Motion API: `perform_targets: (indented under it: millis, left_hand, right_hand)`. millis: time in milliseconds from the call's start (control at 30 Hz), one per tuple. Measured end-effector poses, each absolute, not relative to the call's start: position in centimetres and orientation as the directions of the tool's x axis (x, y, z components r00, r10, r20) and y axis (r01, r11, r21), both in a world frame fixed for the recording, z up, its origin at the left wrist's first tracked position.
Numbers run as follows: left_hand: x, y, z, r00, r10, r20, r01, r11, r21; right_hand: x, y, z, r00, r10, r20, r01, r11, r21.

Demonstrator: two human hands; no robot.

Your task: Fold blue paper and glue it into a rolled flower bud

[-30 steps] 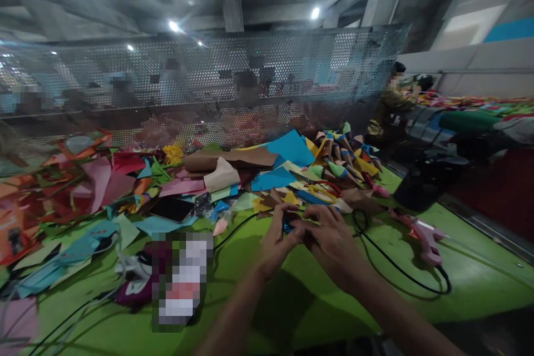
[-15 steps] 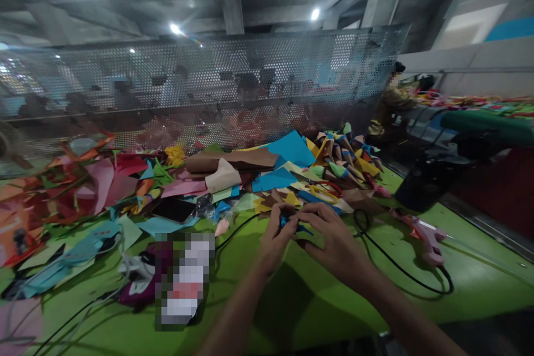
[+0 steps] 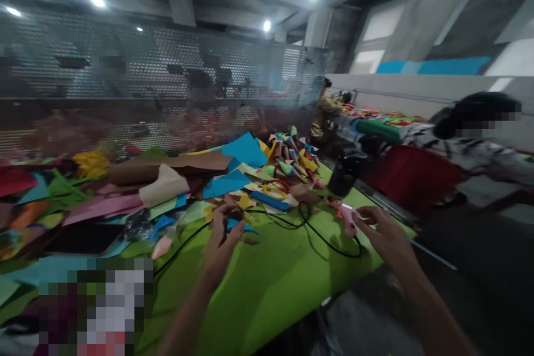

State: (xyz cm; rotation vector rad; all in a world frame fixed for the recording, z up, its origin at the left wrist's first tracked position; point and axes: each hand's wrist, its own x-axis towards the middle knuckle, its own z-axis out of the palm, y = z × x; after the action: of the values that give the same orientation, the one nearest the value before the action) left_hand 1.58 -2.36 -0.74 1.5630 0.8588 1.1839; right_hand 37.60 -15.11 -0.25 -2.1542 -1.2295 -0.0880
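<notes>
My left hand [image 3: 223, 236] is closed around a small blue piece of felt or paper [image 3: 246, 228], whose pointed end sticks out past the thumb. The rest of that piece is hidden by the fingers. Over at the right, my right hand [image 3: 384, 231] is at the handle of a pink glue gun [image 3: 347, 216] lying on the green table [image 3: 267, 283]. Its fingers are apart and just reach the handle; whether they touch it I cannot tell. A black cord [image 3: 325, 245] loops from the gun's handle across the table.
Coloured sheets and scraps [image 3: 100, 206] heap up along the left and back. Scissors with yellow and red handles [image 3: 273, 190] lie near a pile of small cones [image 3: 287, 156]. A black container [image 3: 346, 169] stands at the right edge. Other people work beyond.
My right hand has left the blue piece and moved right to the glue gun. The left hand still holds the piece. The whole view has turned right.
</notes>
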Motion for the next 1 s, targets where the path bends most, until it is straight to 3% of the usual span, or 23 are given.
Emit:
perform_targets:
  millis: [100,167,333,500,633,667,700,767,833,1000]
  left_hand:
    - [1.5,-2.1,-0.9,0.286,0.915,0.285,0.006,-0.299,0.954]
    - [1.5,-2.1,-1.0,0.29,0.915,0.281,0.015,-0.298,0.954]
    - [1.5,-2.0,-1.3,0.311,0.91,0.274,0.006,-0.291,0.957]
    - [1.4,-2.1,-1.3,0.293,0.916,0.273,-0.011,-0.282,0.959]
    - [1.5,-2.7,-0.5,0.31,0.92,0.239,-0.012,-0.247,0.969]
    - [1.5,-2.8,-0.3,0.313,0.92,0.235,-0.019,-0.242,0.97]
    - [1.6,-2.9,-0.2,0.319,0.92,0.23,-0.023,-0.235,0.972]
    - [1.6,-3.0,0.0,0.323,0.921,0.216,-0.014,-0.224,0.975]
    - [1.6,-3.0,-0.1,0.318,0.92,0.23,-0.02,-0.237,0.971]
    - [1.4,-2.9,-0.4,0.323,0.918,0.229,-0.001,-0.241,0.97]
  right_hand:
    - [38.9,-15.9,-0.7,0.697,0.702,0.145,0.695,-0.613,-0.376]
    - [38.5,-15.6,-0.8,0.74,0.671,0.053,0.65,-0.692,-0.314]
    - [37.1,-13.6,-0.8,0.728,0.684,0.037,0.65,-0.672,-0.354]
    - [37.6,-12.6,-0.4,0.716,0.698,-0.011,0.613,-0.636,-0.47]
    - [36.9,-12.7,-0.5,0.681,0.732,0.015,0.532,-0.48,-0.697]
    - [36.3,-12.7,-0.5,0.671,0.741,0.003,0.369,-0.331,-0.868]
    - [35.6,-12.6,-0.5,0.635,0.773,-0.013,0.188,-0.171,-0.967]
    - [33.7,-12.3,-0.1,0.477,0.877,-0.054,-0.1,-0.007,-0.995]
    - [31.5,-11.9,0.6,0.312,0.946,-0.087,-0.225,-0.016,-0.974]
    - [27.1,-10.3,2.7,0.233,0.97,-0.064,-0.205,-0.015,-0.979]
